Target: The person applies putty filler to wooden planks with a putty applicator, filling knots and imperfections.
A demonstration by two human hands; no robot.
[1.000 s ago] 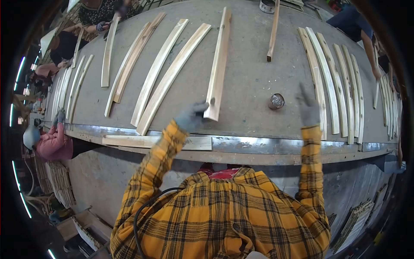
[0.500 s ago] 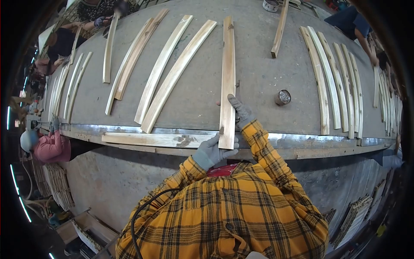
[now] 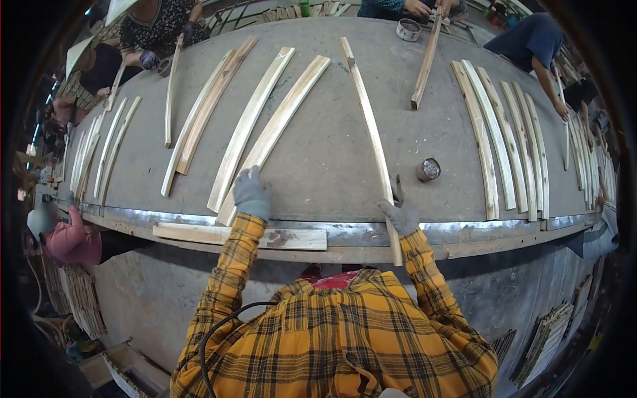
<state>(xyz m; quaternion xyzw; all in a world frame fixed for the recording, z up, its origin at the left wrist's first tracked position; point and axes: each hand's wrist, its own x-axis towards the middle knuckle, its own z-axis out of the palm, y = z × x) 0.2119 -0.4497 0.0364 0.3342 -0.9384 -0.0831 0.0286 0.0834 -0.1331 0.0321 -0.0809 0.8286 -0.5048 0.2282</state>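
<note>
My right hand (image 3: 401, 215), in a grey glove, is closed around the near end of a long narrow wooden strip (image 3: 369, 129). That strip stands on its narrow edge, its near end reaching past the table's front edge. A slim dark thing (image 3: 397, 188) rises by this hand; I cannot make out what it is. My left hand (image 3: 252, 194), gloved too, is over the lower part of another slanted strip (image 3: 284, 138), its fingers bent onto the wood. Beside it lies a similar pale strip (image 3: 249, 132). A knotted board (image 3: 295, 239) lies lengthwise along the front edge.
On the grey table (image 3: 312, 179), an open tin (image 3: 428, 170) stands right of my strip. Several strips (image 3: 507, 146) lie at the right, others (image 3: 206, 113) at the left. Another tin (image 3: 408, 30) is at the far side. Co-workers are around the table, one in a pink top (image 3: 73, 237).
My left hand has left the strip in front of me and moved left onto a slanted one. The strip in my right hand has turned on edge, its near end swinging right.
</note>
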